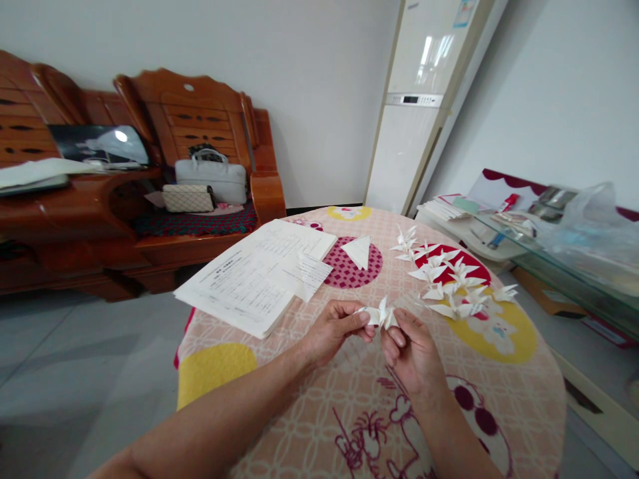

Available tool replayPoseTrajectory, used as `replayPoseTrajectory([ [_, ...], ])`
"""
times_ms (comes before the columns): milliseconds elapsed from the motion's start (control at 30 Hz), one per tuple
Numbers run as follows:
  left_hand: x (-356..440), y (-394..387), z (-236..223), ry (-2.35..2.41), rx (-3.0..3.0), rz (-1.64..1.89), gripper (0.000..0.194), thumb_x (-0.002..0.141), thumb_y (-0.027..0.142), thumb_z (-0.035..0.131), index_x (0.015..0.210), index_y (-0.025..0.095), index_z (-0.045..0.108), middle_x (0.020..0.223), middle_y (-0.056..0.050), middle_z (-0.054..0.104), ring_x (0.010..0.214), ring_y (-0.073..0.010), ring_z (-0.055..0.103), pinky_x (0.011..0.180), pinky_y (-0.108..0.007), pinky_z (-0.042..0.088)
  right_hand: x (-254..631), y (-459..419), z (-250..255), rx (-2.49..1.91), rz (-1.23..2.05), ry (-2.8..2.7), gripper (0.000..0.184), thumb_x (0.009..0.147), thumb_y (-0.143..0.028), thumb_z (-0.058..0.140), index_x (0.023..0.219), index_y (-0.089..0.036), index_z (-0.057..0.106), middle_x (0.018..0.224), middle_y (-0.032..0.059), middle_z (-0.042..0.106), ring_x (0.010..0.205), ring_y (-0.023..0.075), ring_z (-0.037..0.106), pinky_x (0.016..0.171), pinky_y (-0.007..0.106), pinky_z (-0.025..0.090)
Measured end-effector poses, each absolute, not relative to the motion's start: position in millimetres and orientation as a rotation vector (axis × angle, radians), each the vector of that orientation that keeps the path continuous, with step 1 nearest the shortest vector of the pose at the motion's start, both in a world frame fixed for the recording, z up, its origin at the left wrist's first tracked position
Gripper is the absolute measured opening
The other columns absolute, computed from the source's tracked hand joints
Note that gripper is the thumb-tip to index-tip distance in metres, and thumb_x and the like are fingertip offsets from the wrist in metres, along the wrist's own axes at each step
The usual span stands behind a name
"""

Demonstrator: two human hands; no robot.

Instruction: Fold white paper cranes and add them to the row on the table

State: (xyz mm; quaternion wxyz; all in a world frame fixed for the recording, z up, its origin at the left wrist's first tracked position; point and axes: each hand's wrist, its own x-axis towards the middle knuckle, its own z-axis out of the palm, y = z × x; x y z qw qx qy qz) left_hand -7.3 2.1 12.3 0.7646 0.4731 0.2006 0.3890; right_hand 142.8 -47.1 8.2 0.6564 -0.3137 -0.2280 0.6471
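Above the middle of the table, a white folded paper crane [383, 315] is held between both hands. My left hand [344, 324] pinches its left wing between thumb and fingers. My right hand [410, 336] grips the right wing the same way. Several finished-looking paper cranes [452, 271] stand in a cluster to the right of my hands. Beyond my hands lies a folded paper triangle [358, 252]. An open book [249, 276] with printed pages rests at the left, and a loose printed paper piece [313, 276] lies over its right edge.
The round table has a patterned pink cloth [299, 419]. At the right, a glass-topped stand [549, 249] holds a plastic bag [594, 223] and small items. Wooden chairs [194, 100] with bags on the seat stand at the left. A tall white air conditioner [407, 146] stands behind.
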Motion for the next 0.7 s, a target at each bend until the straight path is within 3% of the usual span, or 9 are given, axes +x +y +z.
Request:
replayPoseTrajectory([
  [700, -7.7, 0.1, 16.0, 0.443, 1.054, 0.898, 0.03, 0.077, 0.037, 0.071, 0.065, 0.01, 0.068, 0.066, -0.004, 0.063, 0.056, -0.0104, 0.057, 0.057, -0.022, 0.045, 140.3, -47.2, 9.0, -0.683, 1.45, -0.568, 0.031, 0.074, -0.032, 0.074, 0.061, -0.019, 0.05, 0.044, -0.0099, 0.042, 0.031, 0.0068, 0.041, 0.028, 0.018, 0.037],
])
